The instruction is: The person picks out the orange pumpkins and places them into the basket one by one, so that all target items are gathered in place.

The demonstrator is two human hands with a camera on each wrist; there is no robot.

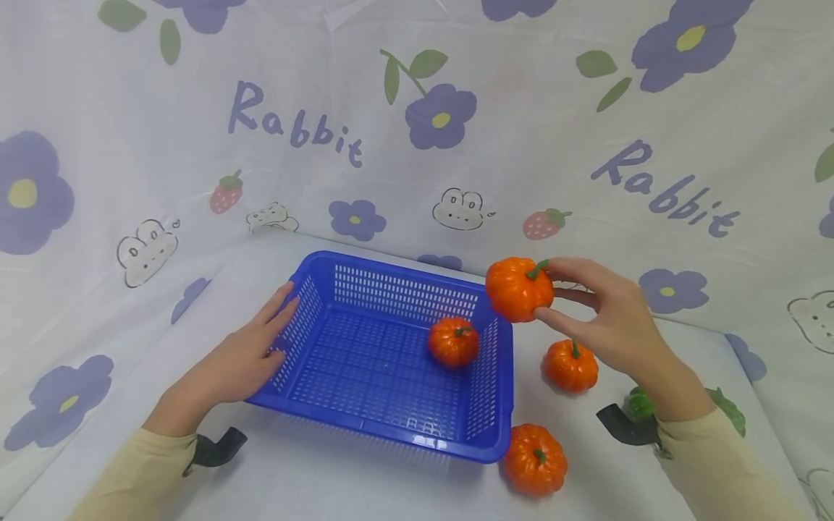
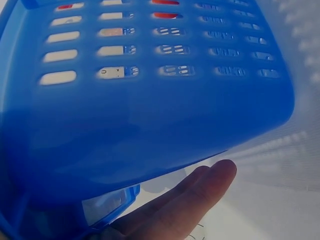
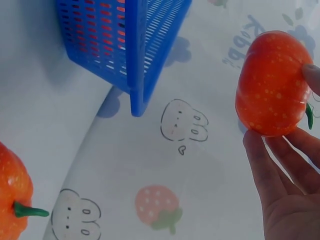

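My right hand pinches a small orange pumpkin with a green stem, thumb on one side and fingers on the other. It is held up above the right rim of a blue plastic basket. In the right wrist view the same pumpkin sits between thumb and fingertips. My left hand rests at the basket's left side, its fingers fairly straight against the rim. From the left wrist view, those fingers lie beside the slotted wall. Inside the basket, near its right wall, sits another pumpkin.
Two more pumpkins stand right of the basket, one pumpkin farther back and one pumpkin by the near corner. A green item lies partly hidden behind my right wrist. A printed cloth hangs behind the white table.
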